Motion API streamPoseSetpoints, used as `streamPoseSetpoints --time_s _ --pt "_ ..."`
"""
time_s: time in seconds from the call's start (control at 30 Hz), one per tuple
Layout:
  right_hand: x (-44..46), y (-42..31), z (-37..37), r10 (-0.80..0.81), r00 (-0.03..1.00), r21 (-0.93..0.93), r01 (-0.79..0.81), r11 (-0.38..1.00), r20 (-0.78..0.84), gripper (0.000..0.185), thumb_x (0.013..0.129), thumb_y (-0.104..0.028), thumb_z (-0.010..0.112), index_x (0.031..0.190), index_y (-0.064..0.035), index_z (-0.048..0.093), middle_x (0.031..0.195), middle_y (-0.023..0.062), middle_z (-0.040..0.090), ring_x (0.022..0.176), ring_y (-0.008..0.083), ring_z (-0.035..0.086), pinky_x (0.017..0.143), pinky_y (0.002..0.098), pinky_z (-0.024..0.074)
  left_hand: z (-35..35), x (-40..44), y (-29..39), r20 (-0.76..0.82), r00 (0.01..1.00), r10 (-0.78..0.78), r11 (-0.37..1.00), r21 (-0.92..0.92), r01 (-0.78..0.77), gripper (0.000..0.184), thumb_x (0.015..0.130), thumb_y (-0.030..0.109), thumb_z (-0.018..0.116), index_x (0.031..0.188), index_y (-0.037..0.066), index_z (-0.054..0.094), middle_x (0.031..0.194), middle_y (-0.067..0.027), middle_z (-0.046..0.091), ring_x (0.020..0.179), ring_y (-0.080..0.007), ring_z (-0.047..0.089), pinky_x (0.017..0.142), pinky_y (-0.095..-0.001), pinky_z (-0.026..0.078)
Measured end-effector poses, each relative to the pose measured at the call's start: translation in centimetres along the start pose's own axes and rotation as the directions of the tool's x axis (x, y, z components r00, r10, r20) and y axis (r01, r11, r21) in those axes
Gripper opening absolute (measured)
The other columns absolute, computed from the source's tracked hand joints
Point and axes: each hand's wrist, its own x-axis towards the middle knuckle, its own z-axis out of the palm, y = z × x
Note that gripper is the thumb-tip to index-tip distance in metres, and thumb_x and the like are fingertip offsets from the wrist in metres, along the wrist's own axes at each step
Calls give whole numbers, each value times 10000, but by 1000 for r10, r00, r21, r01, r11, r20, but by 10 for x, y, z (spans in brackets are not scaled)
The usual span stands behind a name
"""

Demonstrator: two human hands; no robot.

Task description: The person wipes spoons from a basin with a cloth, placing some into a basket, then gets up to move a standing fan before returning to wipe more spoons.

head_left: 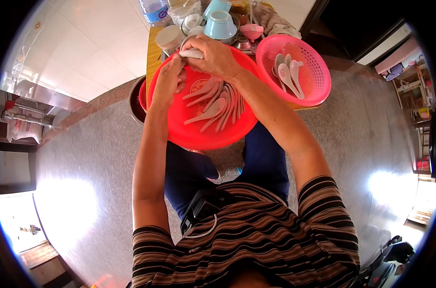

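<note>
Over the far left part of a red basin [199,141], both hands meet around a pale spoon [193,54], mostly covered by fingers. My right hand [214,58] is closed around it. At its left end, my left hand [170,79] pinches with thumb and fingers. Below the hands, several pale spoons [213,109] lie fanned out and overlapping in the basin. To the right, a pink perforated basket [316,72] holds several white spoons [286,74], some with a small printed pattern.
Behind the basin stand a lidded jar [169,38], light blue bowls [220,26], a small pink cup [251,31] and a water bottle [153,12], crowded on a wooden table [153,53]. A dark round pot [136,101] sits left of the basin. A tiled wall rises at left.
</note>
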Motion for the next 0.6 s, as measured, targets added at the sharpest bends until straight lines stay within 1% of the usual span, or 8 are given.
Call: streamPoseSetpoints --time_s 0.07,0.23,0.3,0.4,0.5,0.53,0.57,0.6 --pt "-1 -3 1 -21 1000 -58 20 998 -17 248 774 -305 703 958 -174 602 940 36 590 836 252 641 686 369 528 -4 -2 0 -19 998 -68 995 -68 67 381 998 430 401 894 79 510 565 56 299 439 -41 230 382 -197 177" --pt "0 -3 -2 -63 990 -228 33 973 -124 237 771 -300 710 918 -171 576 911 12 576 746 250 648 592 368 533 -1 -3 3 -18 996 -92 996 -17 92 388 998 431 389 889 80 513 546 66 275 423 -41 204 378 -201 165" --pt "1 0 -3 21 983 -305 -77 949 -184 246 766 -291 714 934 -178 575 919 13 573 722 258 646 578 369 534 -1 -1 3 -7 996 -85 996 -12 85 374 998 423 397 888 85 512 554 68 283 429 -38 213 377 -202 163" --pt "0 5 -4 51 977 -368 -126 921 -207 255 765 -284 713 956 -182 579 938 13 574 721 261 646 580 375 532 -2 0 4 -70 997 -31 999 -26 29 345 999 382 415 851 81 497 590 53 332 448 -49 267 390 -205 211" --pt "1 8 -7 95 964 -344 -179 922 -248 238 768 -286 706 951 -182 596 919 18 581 717 267 645 582 385 527 -4 0 6 -70 995 68 993 -96 -74 256 987 313 480 919 72 533 611 51 362 462 -39 300 404 -193 244" --pt "2 8 -9 91 966 -344 -174 923 -244 238 768 -286 706 951 -182 596 919 18 581 717 267 645 582 385 527 -3 0 6 -78 991 111 988 -98 -118 220 978 277 505 991 62 551 616 51 373 475 -34 319 410 -188 266" --pt "2 8 -9 89 954 -305 -178 936 -286 227 769 -291 702 943 -182 604 906 23 585 724 267 645 585 388 525 -2 1 6 -87 984 154 982 -99 -162 215 969 241 530 1063 52 569 621 51 384 489 -30 339 417 -183 288" --pt "3 7 -9 88 941 -264 -181 947 -327 217 770 -295 697 934 -182 612 894 27 589 731 268 645 587 391 522 -2 1 6 -94 983 156 981 -100 -165 215 969 241 530 1063 52 569 621 51 384 489 -30 339 417 -183 288"
